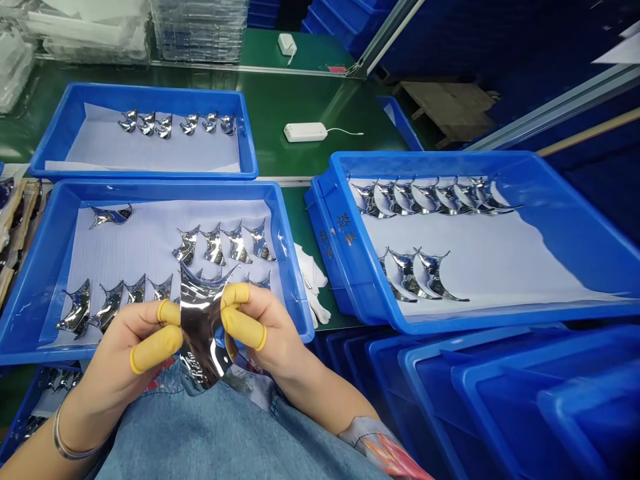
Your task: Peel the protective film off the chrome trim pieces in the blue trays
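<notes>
Between my two hands is a shiny chrome part [203, 333], curved, with pointed upper corners. My left hand [143, 340] pinches its left edge with thumb and finger in yellow finger cots. On the opposite edge, my right hand [260, 323] grips it the same way, also in yellow cots. Just beyond lies a blue tray [295, 267] lined with white paper, holding similar chrome parts [214, 245] in rows. The held part hides some of those pieces.
A second blue tray [250, 143] with small chrome pieces stands behind. To the right, stacked trays [440, 327] hold more chrome parts. A white glove [313, 283] lies between trays. On the green table [265, 100] sits a white box with a cable [305, 132]. Clear plastic trays [200, 30] are piled at the back.
</notes>
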### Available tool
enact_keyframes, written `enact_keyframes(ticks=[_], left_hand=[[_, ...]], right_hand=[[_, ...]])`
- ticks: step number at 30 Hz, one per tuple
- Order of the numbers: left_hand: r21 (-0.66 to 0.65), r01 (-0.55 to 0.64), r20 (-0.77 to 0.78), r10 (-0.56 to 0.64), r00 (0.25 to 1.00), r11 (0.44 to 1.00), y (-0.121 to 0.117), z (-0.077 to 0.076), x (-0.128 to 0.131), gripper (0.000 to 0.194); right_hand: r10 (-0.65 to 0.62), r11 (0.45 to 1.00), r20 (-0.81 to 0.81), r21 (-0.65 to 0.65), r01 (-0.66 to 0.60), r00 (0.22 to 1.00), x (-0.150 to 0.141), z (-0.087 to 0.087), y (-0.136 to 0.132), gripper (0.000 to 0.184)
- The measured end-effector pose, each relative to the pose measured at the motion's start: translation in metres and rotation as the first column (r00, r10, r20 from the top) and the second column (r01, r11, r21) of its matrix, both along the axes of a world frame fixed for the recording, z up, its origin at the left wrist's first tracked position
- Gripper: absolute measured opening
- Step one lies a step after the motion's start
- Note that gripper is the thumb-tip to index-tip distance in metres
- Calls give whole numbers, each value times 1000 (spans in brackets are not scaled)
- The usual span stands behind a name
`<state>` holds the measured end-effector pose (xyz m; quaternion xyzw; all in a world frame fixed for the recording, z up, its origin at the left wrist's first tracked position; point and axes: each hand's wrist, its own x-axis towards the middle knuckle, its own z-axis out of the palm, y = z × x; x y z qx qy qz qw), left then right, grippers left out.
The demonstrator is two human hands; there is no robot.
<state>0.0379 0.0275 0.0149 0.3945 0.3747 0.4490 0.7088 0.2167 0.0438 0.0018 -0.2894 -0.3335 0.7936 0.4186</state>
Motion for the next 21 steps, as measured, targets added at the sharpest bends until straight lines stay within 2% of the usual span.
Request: enact_keyframes(ticks=[4, 8, 13, 17, 21], left_hand=[[-120, 36, 99, -24, 995, 992, 2, -4, 1, 26], [-185, 44, 178, -11, 984, 982, 1, -17, 0, 19], [-234, 77, 252, -16, 968, 969, -2, -26, 0, 24], [-281, 87, 250, -15, 968, 956, -2, -23, 2, 24], [-282, 49, 217, 14, 976, 958, -1, -21, 2, 25]], right_hand=[[8, 994, -50, -112, -14, 999, -1, 3, 1, 27], [38, 973, -144, -221, -70, 989, -5, 6, 2, 23], [92, 966, -168, -223, -129, 981, -6, 14, -2, 22], [93, 967, -162, -222, -128, 982, -5, 20, -4, 23], [84, 968, -157, -222, -118, 984, -5, 20, -5, 24]])
